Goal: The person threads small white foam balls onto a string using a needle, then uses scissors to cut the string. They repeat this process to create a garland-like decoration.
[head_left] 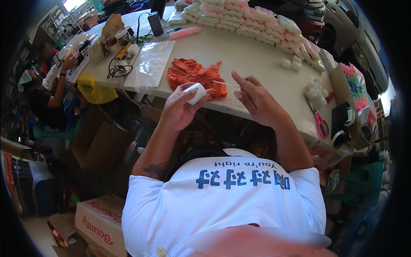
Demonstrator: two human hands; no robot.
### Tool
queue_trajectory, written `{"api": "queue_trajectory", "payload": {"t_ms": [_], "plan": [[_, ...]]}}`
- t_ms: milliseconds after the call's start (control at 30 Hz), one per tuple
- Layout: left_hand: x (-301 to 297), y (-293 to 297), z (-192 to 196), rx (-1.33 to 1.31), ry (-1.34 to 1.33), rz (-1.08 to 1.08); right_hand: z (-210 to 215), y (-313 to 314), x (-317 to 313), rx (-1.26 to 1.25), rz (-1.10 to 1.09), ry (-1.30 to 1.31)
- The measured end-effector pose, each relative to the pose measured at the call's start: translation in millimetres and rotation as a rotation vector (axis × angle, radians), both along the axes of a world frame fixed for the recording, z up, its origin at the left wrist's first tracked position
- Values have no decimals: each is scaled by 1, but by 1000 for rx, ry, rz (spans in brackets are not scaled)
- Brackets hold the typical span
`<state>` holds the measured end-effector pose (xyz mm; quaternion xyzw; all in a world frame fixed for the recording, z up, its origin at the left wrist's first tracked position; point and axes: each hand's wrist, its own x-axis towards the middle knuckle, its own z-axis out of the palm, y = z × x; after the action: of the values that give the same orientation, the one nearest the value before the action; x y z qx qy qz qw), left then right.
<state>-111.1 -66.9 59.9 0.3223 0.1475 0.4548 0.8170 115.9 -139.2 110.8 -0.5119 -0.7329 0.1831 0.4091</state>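
My left hand (174, 108) is closed around a small white cylindrical roll (198, 95), held tilted just off the table's near edge. Between the fingers of my right hand (262, 102) is one end of a thin white strand (223, 84). The strand's other end points left toward the roll, and I cannot tell whether the two are joined. Right behind my hands, a crumpled orange cloth (185, 73) lies on the white table (222, 47).
Many small wrapped packs (257, 23) are stacked along the far side. White rolls (316, 92), pink-handled scissors (320, 122) and a box of colourful items (354, 92) stand right. Clear plastic bags (152, 62) lie left, near a yellow bag (95, 89). Another person (47, 98) sits far left.
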Motion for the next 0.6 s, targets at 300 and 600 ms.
{"api": "queue_trajectory", "payload": {"t_ms": [300,600], "plan": [[14,-3,2,111,-139,-151,4,-14,6,230,9,35],[12,-4,-1,127,-161,-154,1,-14,8,252,-8,-28]]}}
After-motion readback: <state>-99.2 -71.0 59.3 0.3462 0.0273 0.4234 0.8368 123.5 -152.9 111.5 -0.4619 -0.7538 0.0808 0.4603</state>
